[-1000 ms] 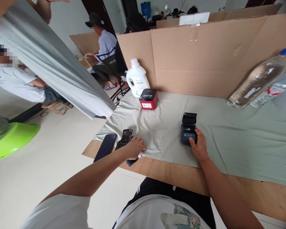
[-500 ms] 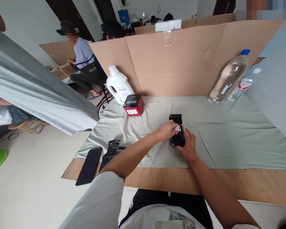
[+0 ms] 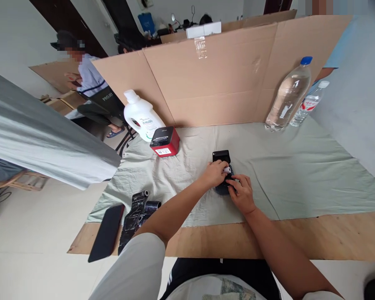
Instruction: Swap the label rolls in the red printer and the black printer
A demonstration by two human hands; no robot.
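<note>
A small black device (image 3: 221, 190), which looks like a portable printer, rests on the cloth with its black lid (image 3: 221, 155) tipped up at the far side. My left hand (image 3: 216, 173) is closed on a small white roll (image 3: 227, 170), seemingly paper, held at the device's opening. From the near right, my right hand (image 3: 242, 192) reaches over the device's edge with curled fingers, thumb and forefinger close together. What lies between those fingertips is too small to make out. Part of the device's inside is hidden by both hands.
A red and black box-shaped device (image 3: 165, 141) stands by a white jug (image 3: 142, 116) at back left. Black film-wrapped rolls (image 3: 137, 212) and a dark flat case (image 3: 106, 233) lie front left. Two water bottles (image 3: 289, 100) lean near the cardboard wall (image 3: 215, 96).
My right hand has shifted from the device's side to over its edge, its fingers curling in. My left hand keeps the white roll at the opening. The whole view has swung slightly.
</note>
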